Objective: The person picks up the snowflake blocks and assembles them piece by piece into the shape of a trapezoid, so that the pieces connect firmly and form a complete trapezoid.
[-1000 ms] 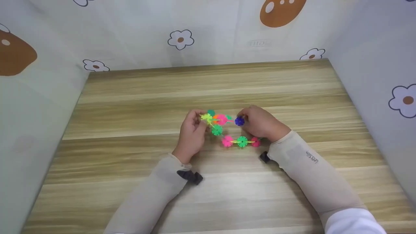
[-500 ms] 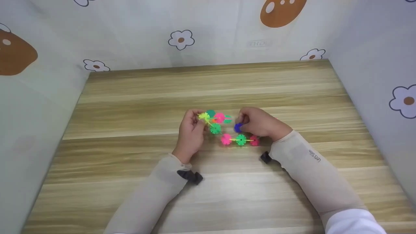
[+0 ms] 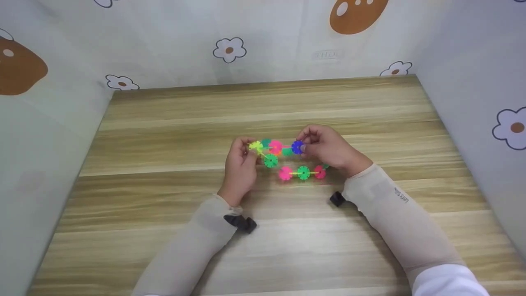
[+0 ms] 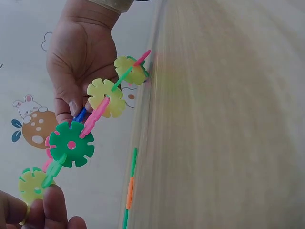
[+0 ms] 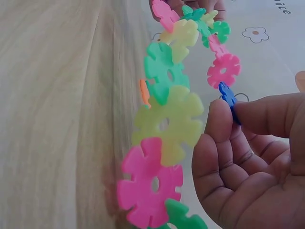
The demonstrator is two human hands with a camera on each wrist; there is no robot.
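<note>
A chain of notched plastic snowflake discs, in pink, green and yellow, hangs curved between my hands; a green disc (image 3: pixel 303 173) sits in its near stretch. My left hand (image 3: pixel 241 172) pinches a yellow disc (image 3: pixel 256 146) at the chain's left bend. Between thumb and forefinger, my right hand (image 3: pixel 328 148) pinches a blue snowflake disc (image 5: pixel 228 98). In the right wrist view the blue disc's edge meets a pink disc (image 5: pixel 224 70) at the chain's end; whether their slots interlock, I cannot tell. The left wrist view shows the blue disc partly hidden behind a green disc (image 4: pixel 71 144).
A joined green and orange piece (image 4: pixel 130 191) lies low at the wooden table (image 3: pixel 172 131), below the chain. Printed fabric walls (image 3: pixel 279 49) stand behind and at both sides. Black straps (image 3: pixel 240 223) are on both wrists.
My right hand first drew the blue disc nearer to me, then moved it away again and up against the chain's pink end. The left hand and chain shifted slightly left and away.
</note>
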